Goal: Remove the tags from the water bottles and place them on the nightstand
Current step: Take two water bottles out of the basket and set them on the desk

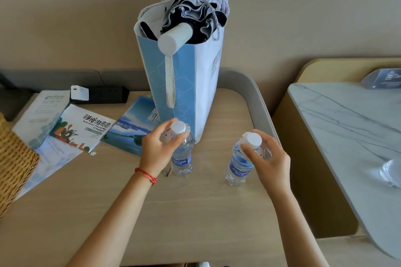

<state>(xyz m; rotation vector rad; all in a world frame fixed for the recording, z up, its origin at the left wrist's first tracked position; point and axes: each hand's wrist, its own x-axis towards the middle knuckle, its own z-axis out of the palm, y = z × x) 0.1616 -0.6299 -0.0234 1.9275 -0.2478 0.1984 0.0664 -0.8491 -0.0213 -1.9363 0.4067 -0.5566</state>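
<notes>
Two clear water bottles with white caps and blue labels stand on the beige wooden nightstand [195, 212]. The left bottle [181, 160] is upright, and my left hand [159, 147] grips its neck, where a white paper tag [168, 136] hangs. The right bottle [239, 165] leans slightly. My right hand [268, 158] holds its neck just under the cap, fingers curled round a white tag [261, 151] that is mostly hidden.
A tall blue-and-white paper bag [191, 84] holding a folded umbrella stands just behind the bottles. Brochures [82, 130] and papers lie at the left, with a black power strip [106, 94] behind and a wicker basket [13, 162] at the left edge. A marble-topped table [358, 132] stands at the right.
</notes>
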